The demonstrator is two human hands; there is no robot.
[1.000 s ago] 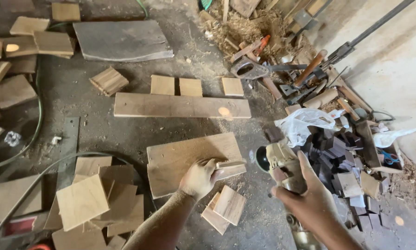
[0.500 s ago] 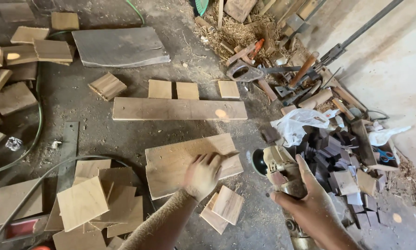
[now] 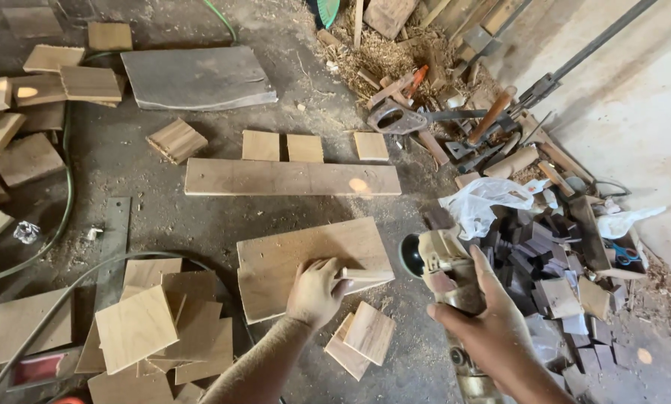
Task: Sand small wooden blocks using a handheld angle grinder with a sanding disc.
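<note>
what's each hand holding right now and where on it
The left hand pinches a small wooden block by its near end, over the large board. The right hand wraps the body of an angle grinder.

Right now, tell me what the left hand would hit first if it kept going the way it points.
Left hand points right: likely the dusty angle grinder's black disc held by right hand; depth unclear.

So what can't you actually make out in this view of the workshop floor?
- Lower end of the power tool: the right hand covers it and the bottom edge cuts it off.
- Underside of the small wood piece that the left hand lifts: turned away.
- Tools in the heap by the wall: overlapping, too small to tell apart.
- Left stacks of wood blocks: cut by the frame edge.
</note>
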